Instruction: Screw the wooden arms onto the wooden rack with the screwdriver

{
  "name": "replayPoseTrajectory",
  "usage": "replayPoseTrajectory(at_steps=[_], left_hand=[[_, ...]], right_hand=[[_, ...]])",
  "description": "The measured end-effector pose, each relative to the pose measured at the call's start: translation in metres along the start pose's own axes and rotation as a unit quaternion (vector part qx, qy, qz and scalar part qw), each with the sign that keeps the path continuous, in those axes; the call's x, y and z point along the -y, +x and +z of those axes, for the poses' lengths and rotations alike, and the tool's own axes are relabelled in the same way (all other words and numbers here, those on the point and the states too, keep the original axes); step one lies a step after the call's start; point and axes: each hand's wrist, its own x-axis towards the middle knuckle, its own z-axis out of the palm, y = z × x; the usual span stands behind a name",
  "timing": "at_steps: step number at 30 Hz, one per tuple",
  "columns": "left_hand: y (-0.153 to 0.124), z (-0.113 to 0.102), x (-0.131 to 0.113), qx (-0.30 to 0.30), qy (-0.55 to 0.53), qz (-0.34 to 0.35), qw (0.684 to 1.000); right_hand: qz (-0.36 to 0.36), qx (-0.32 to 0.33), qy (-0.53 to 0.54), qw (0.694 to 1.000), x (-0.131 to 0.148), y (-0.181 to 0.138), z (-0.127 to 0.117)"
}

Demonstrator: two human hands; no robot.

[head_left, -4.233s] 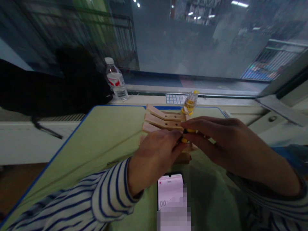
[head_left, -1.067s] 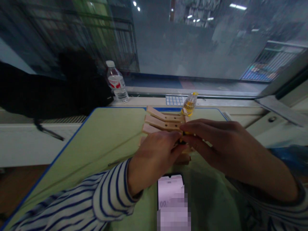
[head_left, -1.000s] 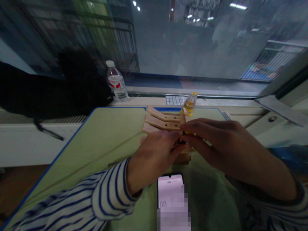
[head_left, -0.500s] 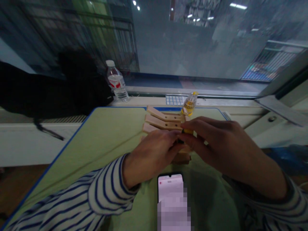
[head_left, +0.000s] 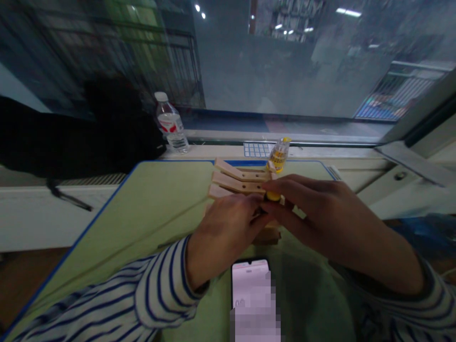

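My right hand (head_left: 313, 209) pinches a small yellow-and-black handle (head_left: 273, 196) between thumb and fingers; its lower end is hidden. Against those fingertips, my left hand (head_left: 231, 218) is closed, thumb and forefinger together, and what they grip is hidden. Both hands are over several light wooden pieces (head_left: 233, 181), bent at an angle and drilled with small dark holes. Below the hands a wooden block (head_left: 268, 236) partly shows. A phone (head_left: 251, 285) with a lit screen lies on the table near me, part of it blurred out.
The green table (head_left: 171, 190) has a blue edge. On the sill behind it stand a water bottle (head_left: 172, 126) and, near the wooden pieces, a small clear bottle with yellow cap and label (head_left: 279, 156). A black bag (head_left: 89, 137) lies at left. A large window rises beyond.
The yellow handle's end shows more clearly now, slightly turned between my right fingers. Both hands stay together over the wooden pieces. The whole view has shifted slightly.
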Motion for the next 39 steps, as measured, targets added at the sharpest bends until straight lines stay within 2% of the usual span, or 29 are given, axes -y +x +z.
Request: replayPoseTrajectory(at_steps=[6, 24, 34, 39], left_hand=[[-0.0002, -0.0013, 0.0011, 0.008, -0.005, 0.007, 1.0], [0.0039, -0.0088, 0.0025, 0.05, -0.088, 0.05, 0.994], [0.0039, -0.0041, -0.0033, 0.018, -0.046, -0.024, 0.998], [0.0018, -0.001, -0.0028, 0.007, -0.018, -0.021, 1.0]], right_hand=[[-0.016, -0.004, 0.027, 1.0, 0.0008, -0.0022, -0.0041], [0.026, -0.009, -0.072, 0.997, 0.0064, -0.0008, -0.0009], [0.021, -0.015, -0.037, 0.999, 0.0052, -0.0007, 0.0012], [0.021, -0.006, 0.003, 1.0, 0.0041, -0.0009, -0.0013]])
